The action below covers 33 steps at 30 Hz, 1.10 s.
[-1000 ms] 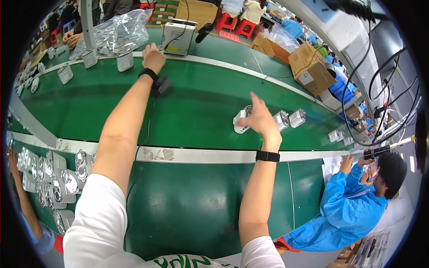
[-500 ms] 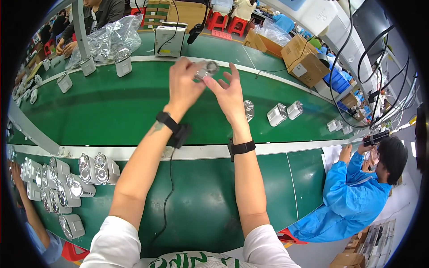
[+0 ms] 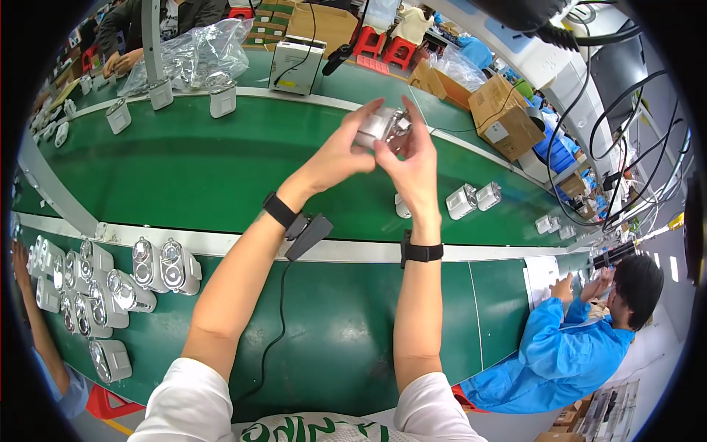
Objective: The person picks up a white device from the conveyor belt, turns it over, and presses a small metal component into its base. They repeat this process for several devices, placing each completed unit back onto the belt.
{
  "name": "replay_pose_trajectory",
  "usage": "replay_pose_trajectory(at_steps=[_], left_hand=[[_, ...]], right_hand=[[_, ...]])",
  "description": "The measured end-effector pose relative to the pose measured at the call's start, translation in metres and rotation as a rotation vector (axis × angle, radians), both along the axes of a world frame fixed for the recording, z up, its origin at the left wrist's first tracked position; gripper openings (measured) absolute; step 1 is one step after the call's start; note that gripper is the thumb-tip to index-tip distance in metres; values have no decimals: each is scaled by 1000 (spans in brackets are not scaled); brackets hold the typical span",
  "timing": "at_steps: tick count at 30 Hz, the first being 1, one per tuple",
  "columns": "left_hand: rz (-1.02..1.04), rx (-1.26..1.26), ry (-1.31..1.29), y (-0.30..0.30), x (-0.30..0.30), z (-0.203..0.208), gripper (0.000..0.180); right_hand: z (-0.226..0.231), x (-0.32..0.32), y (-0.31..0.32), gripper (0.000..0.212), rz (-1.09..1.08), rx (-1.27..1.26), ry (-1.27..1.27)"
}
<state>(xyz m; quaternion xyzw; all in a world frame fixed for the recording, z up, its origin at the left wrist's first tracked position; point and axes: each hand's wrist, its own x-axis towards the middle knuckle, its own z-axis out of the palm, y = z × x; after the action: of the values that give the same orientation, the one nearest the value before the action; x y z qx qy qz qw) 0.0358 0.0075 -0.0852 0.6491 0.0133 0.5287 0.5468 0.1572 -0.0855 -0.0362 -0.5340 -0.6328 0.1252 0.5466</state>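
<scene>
Over the green belt, I hold a small white device point(image 3: 374, 127) with a shiny silver, see-through-looking face between my two hands. My left hand point(image 3: 335, 158) grips its left side, thumb below and fingers above. My right hand point(image 3: 416, 169) closes on its right end, the thumb at its lower edge and a finger over the top. Fingers cover part of the device. Just left of my right wrist, another white unit point(image 3: 402, 206) stands partly hidden on the belt. Two more units, one nearer point(image 3: 462, 201) and one farther point(image 3: 488, 195), are to the right.
Many similar units point(image 3: 110, 302) are grouped on the near left table. A black strapped module point(image 3: 308, 237) with a cable hangs by my left wrist. Farther off are a white box point(image 3: 298, 65), a plastic bag point(image 3: 199, 55) and a carton point(image 3: 504, 110). A blue-sleeved person point(image 3: 560, 346) sits at right.
Both hands have moved right with the device and turned it, so its white side now shows. The view has also shifted slightly.
</scene>
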Motion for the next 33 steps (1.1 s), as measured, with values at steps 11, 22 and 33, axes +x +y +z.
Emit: replay_pose_trajectory(at_steps=[11, 22, 33], left_hand=[[-114, -470, -118, -13, -18, 19, 70], [21, -470, -283, -7, -36, 25, 86], [835, 333, -92, 4, -49, 22, 86]], right_hand=[[-15, -27, 12, 45, -13, 278, -84], [-25, -53, 17, 29, 278, 302, 288], [-12, -67, 7, 44, 341, 195, 457]])
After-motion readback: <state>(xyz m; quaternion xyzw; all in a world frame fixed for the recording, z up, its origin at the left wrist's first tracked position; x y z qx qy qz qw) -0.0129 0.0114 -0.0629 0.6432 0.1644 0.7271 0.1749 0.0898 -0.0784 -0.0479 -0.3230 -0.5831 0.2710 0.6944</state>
